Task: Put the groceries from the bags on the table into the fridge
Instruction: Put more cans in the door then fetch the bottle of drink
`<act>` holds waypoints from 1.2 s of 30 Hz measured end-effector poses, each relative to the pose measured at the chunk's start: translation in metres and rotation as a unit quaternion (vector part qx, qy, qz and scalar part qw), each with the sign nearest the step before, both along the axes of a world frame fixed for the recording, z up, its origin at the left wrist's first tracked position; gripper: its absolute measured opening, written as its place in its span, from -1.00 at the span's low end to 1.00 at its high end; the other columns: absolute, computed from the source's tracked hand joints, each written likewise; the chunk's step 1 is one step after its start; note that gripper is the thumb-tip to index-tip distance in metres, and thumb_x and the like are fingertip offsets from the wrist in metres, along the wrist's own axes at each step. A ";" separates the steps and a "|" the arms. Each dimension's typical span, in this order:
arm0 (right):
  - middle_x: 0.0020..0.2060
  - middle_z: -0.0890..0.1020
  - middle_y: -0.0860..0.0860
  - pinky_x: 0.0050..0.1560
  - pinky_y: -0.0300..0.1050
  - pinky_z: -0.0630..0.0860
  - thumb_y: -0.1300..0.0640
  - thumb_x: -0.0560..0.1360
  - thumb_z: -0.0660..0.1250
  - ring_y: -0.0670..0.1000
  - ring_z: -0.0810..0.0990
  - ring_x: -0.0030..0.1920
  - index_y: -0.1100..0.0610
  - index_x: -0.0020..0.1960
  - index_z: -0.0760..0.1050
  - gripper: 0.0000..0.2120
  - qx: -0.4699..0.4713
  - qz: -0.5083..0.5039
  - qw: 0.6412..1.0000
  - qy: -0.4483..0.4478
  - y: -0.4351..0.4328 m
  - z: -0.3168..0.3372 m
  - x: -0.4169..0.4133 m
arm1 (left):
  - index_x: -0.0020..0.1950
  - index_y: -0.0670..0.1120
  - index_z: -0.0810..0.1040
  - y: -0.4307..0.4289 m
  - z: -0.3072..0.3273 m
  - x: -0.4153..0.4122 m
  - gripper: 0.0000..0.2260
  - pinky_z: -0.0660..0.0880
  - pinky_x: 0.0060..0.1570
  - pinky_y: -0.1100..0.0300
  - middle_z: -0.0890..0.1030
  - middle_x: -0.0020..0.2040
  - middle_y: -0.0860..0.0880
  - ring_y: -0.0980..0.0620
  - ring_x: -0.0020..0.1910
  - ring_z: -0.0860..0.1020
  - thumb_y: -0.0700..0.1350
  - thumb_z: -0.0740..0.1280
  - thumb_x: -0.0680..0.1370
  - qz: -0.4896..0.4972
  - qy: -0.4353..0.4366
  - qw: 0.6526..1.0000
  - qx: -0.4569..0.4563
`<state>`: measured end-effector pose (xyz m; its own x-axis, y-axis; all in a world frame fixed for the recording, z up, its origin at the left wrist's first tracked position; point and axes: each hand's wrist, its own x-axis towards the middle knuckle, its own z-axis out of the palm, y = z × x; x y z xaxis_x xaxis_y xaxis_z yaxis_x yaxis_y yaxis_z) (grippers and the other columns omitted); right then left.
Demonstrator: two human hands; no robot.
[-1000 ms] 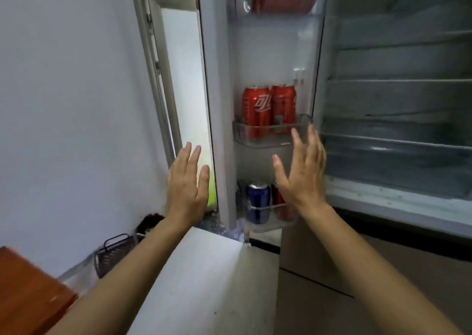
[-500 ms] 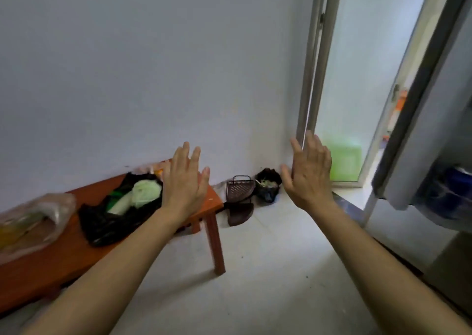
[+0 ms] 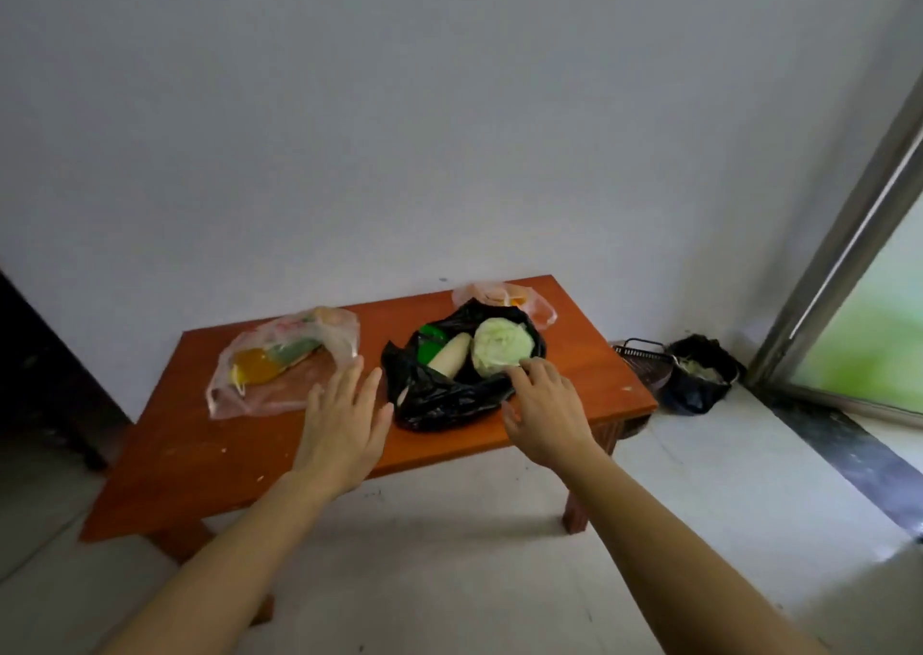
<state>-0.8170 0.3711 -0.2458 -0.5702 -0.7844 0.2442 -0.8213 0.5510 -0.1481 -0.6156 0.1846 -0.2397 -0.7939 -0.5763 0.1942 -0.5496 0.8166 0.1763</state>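
Head view: cabbage [image 3: 501,349] sits in the open black bag [image 3: 439,399] on the table [image 3: 589,354], just ahead of the right hand [image 3: 544,404]. Its fingers are loosely bent and empty, tips at the near edge; contact unclear. Left hand [image 3: 344,414] spread flat, empty, farther left.

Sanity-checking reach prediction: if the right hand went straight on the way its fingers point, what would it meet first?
The cabbage in the open black bag. The right hand points its fingertips at the cabbage's near edge, over the bag's rim; whether they already touch it is unclear from this view.
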 end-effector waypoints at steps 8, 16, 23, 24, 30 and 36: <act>0.35 0.44 0.05 0.02 -0.01 0.56 0.01 0.61 0.21 0.10 0.44 0.31 0.08 0.49 0.30 -0.53 0.041 0.088 0.992 -0.081 -0.150 -0.039 0.005 | 0.61 -0.03 0.12 -0.122 -0.051 0.030 -0.47 0.01 0.54 -0.08 0.08 0.63 -0.08 -0.06 0.60 0.03 0.15 -0.02 0.68 0.079 -0.033 0.995 0.044; 0.33 0.49 0.10 0.13 0.12 0.57 0.05 0.61 0.22 0.16 0.55 0.24 0.06 0.48 0.33 -0.55 0.104 0.239 0.942 -0.212 -0.340 -0.083 -0.016 | 0.57 -0.05 0.24 -0.257 -0.090 0.017 -0.52 0.22 0.46 0.00 0.30 0.54 -0.09 -0.08 0.53 0.24 0.07 0.14 0.67 0.138 -0.038 0.982 0.119; 0.30 0.55 0.15 0.22 0.08 0.51 0.13 0.58 0.21 0.18 0.53 0.27 0.14 0.43 0.40 -0.58 0.162 0.341 0.889 -0.259 -0.470 -0.108 -0.008 | 0.57 0.11 0.15 -0.346 -0.130 0.027 -0.52 0.31 0.45 -0.11 0.21 0.57 -0.01 -0.03 0.55 0.17 0.15 0.06 0.65 0.196 -0.089 0.953 0.215; 0.30 0.55 0.14 0.22 0.10 0.51 0.12 0.57 0.21 0.18 0.53 0.27 0.12 0.41 0.41 -0.59 0.166 0.347 0.885 -0.261 -0.482 -0.113 -0.003 | 0.56 0.09 0.17 -0.355 -0.136 0.030 -0.51 0.30 0.46 -0.10 0.22 0.57 -0.01 -0.02 0.55 0.17 0.17 0.03 0.64 0.199 -0.096 0.952 0.213; 0.22 0.55 0.18 0.16 0.05 0.48 0.12 0.56 0.27 0.21 0.52 0.24 0.21 0.23 0.44 -0.71 0.220 0.378 0.858 -0.267 -0.553 -0.143 0.025 | 0.53 -0.06 0.26 -0.417 -0.159 0.036 -0.59 0.37 0.36 0.04 0.32 0.52 -0.06 -0.03 0.47 0.32 0.00 0.10 0.68 0.247 -0.069 0.939 0.228; 0.01 0.64 0.26 -0.12 -0.01 0.43 0.16 0.60 0.16 0.26 0.62 0.01 0.24 0.07 0.48 -0.81 0.228 0.300 0.855 -0.356 -0.615 -0.158 0.060 | 0.54 0.05 0.23 -0.506 -0.191 0.053 -0.58 0.56 0.07 0.02 0.40 0.43 -0.04 -0.07 0.22 0.55 0.01 0.14 0.67 0.240 -0.042 0.928 0.283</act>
<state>-0.7565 -0.2434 -0.4042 0.0921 -0.9091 -0.4062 -0.7674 0.1952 -0.6107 -0.5623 -0.3210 -0.4309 -0.4183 -0.8577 -0.2988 -0.8571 0.2638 0.4426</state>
